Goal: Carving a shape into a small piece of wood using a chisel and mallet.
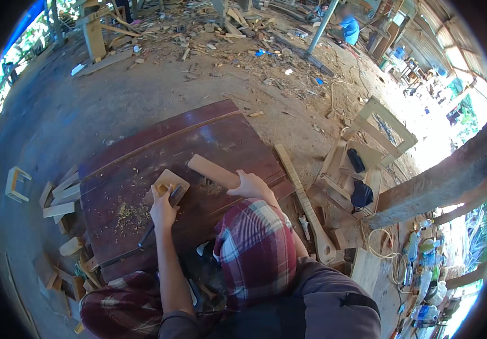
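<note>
My left hand (164,211) is closed around a long dark, slim tool (147,234) that looks like a chisel. One end of it lies over a small pale wooden block (182,179), and the other slants toward the table's near side. The fingers of that hand also rest on the block, which has a hollow in its top, partly hidden by them. To the right, my right hand (251,187) grips the near end of a thick rectangular wooden bar (212,171). Both pieces are on a low dark reddish wooden table (198,141), with shavings (130,214) scattered left of the hand.
Wood offcuts (60,209) are piled along the table's left side. On the right lie a long, guitar-neck-like wooden piece (302,198) and a wooden frame (387,127), with a thick post (432,189) beyond. Scraps litter the far floor, where a person in blue (349,29) sits.
</note>
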{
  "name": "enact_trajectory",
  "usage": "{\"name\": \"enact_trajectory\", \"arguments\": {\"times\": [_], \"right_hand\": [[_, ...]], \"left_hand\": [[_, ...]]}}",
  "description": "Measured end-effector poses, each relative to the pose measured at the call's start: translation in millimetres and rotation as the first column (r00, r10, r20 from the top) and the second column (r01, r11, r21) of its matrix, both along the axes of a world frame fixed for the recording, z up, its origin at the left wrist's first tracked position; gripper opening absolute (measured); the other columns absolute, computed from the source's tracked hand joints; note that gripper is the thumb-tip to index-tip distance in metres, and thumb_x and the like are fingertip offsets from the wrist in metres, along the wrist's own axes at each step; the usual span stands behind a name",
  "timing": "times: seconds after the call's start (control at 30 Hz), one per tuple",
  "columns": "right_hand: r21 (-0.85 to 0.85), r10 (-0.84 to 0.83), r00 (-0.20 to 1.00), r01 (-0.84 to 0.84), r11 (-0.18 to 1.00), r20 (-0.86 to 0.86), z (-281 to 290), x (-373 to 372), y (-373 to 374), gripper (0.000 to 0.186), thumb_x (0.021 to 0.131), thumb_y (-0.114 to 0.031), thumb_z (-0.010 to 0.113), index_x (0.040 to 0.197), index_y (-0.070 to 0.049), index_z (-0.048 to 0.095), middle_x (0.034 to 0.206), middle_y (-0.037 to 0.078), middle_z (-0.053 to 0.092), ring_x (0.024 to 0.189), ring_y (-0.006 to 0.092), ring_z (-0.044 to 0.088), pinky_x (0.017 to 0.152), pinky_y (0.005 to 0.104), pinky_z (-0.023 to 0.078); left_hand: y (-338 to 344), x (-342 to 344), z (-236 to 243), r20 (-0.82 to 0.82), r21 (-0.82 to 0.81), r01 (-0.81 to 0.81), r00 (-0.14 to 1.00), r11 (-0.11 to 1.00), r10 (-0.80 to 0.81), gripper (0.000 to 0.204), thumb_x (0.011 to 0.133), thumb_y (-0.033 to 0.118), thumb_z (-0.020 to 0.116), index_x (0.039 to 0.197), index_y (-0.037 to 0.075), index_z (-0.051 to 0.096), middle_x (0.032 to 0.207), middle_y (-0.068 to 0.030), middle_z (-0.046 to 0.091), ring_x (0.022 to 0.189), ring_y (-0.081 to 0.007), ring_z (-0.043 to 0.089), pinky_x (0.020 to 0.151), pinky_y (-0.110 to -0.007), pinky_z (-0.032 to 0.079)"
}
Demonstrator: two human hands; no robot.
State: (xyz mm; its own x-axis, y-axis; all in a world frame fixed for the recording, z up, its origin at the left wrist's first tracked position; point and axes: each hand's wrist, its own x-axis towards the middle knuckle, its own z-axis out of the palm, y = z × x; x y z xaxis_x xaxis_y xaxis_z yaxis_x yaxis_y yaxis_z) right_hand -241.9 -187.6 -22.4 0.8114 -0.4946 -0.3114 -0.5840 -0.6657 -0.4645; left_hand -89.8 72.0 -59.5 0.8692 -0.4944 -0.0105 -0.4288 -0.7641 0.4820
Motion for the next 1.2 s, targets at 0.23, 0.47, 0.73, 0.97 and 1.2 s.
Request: {"name": "enact_trajectory", "arguments": {"times": [0.23, 0.47, 0.73, 0.97, 1.2], "right_hand": [[0.018, 0.005, 0.999, -0.005, 1.0, -0.035, 4.1, 0.3, 3.5, 0.093, 0.066, -0.05, 0.074, 0.135, 0.003, 0.042, 0.111, 0.027, 0.063, 0.102, 0.0391, 0.063, 0.089, 0.0423, 0.05], [0.045, 0.018, 0.998, -0.016, 0.999, -0.058, 10.9, 6.1, 10.9, 0.089, 0.067, -0.048, 0.073, 0.134, 0.002, 0.043, 0.11, 0.027, 0.063, 0.101, 0.0394, 0.063, 0.088, 0.0433, 0.05], [0.023, 0.024, 0.999, -0.023, 0.999, -0.029, 7.3, 9.3, 13.6, 0.087, 0.067, -0.048, 0.073, 0.132, 0.003, 0.045, 0.109, 0.027, 0.064, 0.101, 0.0394, 0.063, 0.087, 0.0442, 0.051], [0.13, 0.009, 0.997, 0.0, 0.991, -0.072, -1.4, 6.5, 16.6, 0.088, 0.069, -0.049, 0.074, 0.132, 0.004, 0.044, 0.113, 0.028, 0.062, 0.106, 0.0382, 0.061, 0.091, 0.041, 0.048], [0.1, 0.063, 0.998, -0.063, 0.993, -0.003, -22.3, 7.0, 11.5, 0.085, 0.073, -0.047, 0.072, 0.131, 0.008, 0.043, 0.113, 0.031, 0.06, 0.106, 0.0422, 0.06, 0.091, 0.0433, 0.048]], "left_hand": [[16.6, 16.1, 22.0, -0.065, 0.025, 0.084, 0.995, 0.996, -0.082, 0.044, 0.07, 0.008, 0.076, 0.112, 0.012, 0.064, 0.136, -0.0154, 0.05, 0.109, -0.0335, 0.059, 0.09, -0.043, 0.048], [-41.0, 6.3, 134.5, 0.33, -0.346, 0.043, 0.941, 0.937, 0.078, 0.038, 0.072, -0.001, 0.066, 0.105, 0.016, 0.064, 0.101, -0.0111, 0.062, 0.098, -0.0328, 0.059, 0.084, -0.045, 0.045], [-72.4, -10.1, 98.6, 0.206, -0.563, 0.004, 0.969, 0.826, 0.136, 0.028, 0.077, 0.0, 0.063, 0.101, 0.014, 0.062, 0.088, -0.0124, 0.064, 0.082, -0.0355, 0.062, 0.071, -0.044, 0.047], [-69.3, -1.2, 66.6, 0.133, -0.615, -0.034, 0.98, 0.788, 0.146, 0.024, 0.079, 0.005, 0.065, 0.102, 0.013, 0.064, 0.079, -0.0139, 0.066, 0.076, -0.0354, 0.064, 0.066, -0.042, 0.048], [-84.3, -7.1, 97.0, 0.165, -0.699, -0.003, 0.973, 0.715, 0.165, 0.043, 0.075, 0.003, 0.067, 0.114, 0.019, 0.066, 0.082, -0.0082, 0.069, 0.076, -0.0266, 0.063, 0.08, -0.036, 0.041]]}}
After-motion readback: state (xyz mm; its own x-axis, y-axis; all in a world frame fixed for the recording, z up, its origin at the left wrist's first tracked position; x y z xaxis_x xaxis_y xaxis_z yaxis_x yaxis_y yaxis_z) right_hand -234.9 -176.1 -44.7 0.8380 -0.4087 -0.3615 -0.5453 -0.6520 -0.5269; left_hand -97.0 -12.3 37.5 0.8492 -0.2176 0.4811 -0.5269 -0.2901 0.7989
